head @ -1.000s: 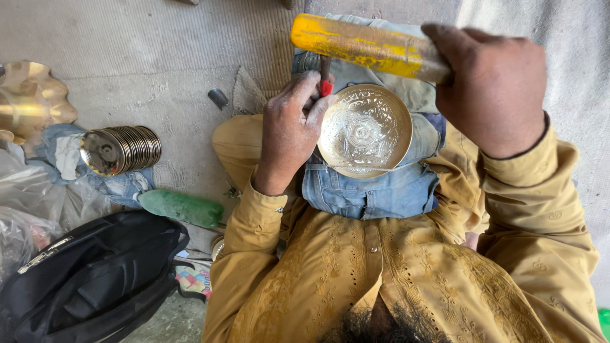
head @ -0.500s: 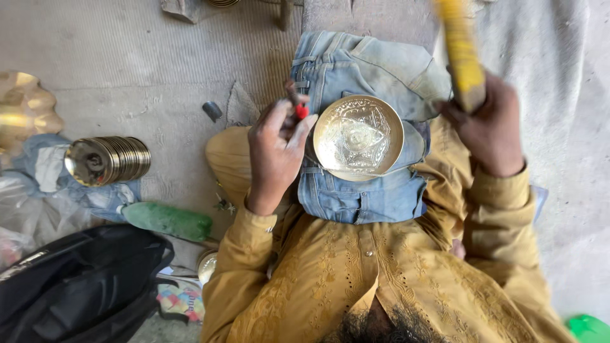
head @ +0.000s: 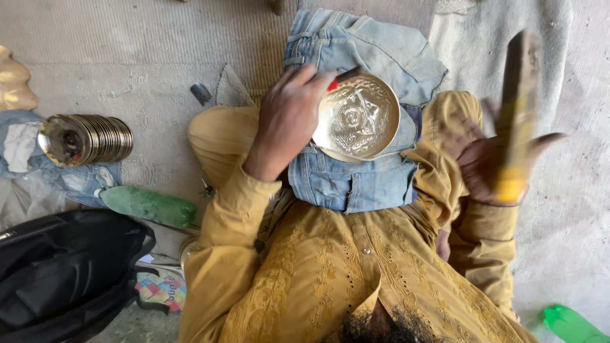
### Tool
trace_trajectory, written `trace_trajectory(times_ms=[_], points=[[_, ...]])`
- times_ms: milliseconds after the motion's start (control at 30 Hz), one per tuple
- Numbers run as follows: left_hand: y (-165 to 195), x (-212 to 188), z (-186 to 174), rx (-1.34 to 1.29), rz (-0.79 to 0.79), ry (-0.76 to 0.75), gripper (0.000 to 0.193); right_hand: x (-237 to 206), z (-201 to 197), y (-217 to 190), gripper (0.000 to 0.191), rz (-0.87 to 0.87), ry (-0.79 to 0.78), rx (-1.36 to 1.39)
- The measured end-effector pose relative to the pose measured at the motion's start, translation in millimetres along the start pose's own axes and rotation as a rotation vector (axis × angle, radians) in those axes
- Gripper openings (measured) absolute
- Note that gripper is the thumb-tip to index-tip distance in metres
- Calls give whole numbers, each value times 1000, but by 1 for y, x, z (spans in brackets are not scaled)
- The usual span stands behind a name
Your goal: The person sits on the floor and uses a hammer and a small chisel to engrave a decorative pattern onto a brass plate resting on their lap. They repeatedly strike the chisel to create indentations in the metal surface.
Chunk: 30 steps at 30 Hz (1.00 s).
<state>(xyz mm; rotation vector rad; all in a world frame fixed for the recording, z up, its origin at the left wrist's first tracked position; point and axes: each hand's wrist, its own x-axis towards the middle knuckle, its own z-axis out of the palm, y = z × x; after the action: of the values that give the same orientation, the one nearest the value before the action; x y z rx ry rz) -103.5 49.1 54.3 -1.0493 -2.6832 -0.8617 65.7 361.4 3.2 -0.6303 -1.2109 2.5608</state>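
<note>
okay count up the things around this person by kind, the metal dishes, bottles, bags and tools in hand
Engraved brass dish on the lap: 1
Stack of metal dishes, too tight to count: 1 stack
Green bottles: 2
Black bag: 1
Yellow mallet, right hand: 1
Red-handled tool, left hand: 1
Total: 7

— What's the round thing on the lap?

— A shallow brass-coloured dish (head: 357, 116), shiny, with a star pattern embossed in its middle. It lies face up on folded denim, tilted slightly.

— And the tools?

— A thin red-tipped punch (head: 335, 81) touches the dish's upper left rim. A long yellow-wrapped mallet (head: 513, 121), blurred, stands nearly upright, well right of the dish.
</note>
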Motion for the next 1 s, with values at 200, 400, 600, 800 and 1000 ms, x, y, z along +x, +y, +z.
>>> trace_trajectory(times_ms=[200, 400, 600, 800, 1000], points=[[-16, 34, 20, 94, 280, -87, 19, -15, 9, 16, 57, 132, -95, -194], [-10, 45, 1, -277, 213, 21, 21, -30, 18, -4, 46, -110, -36, -681], [-12, 61, 19, -537, 164, -16, 35, -15, 49, -4, 29, -183, -74, -795], [-25, 73, 25, -524, 292, -68, 48, -3, 68, -2, 48, -392, -125, -907], [-25, 80, 23, -434, 366, -106, 47, 8, 67, -2, 58, -679, -115, -986]])
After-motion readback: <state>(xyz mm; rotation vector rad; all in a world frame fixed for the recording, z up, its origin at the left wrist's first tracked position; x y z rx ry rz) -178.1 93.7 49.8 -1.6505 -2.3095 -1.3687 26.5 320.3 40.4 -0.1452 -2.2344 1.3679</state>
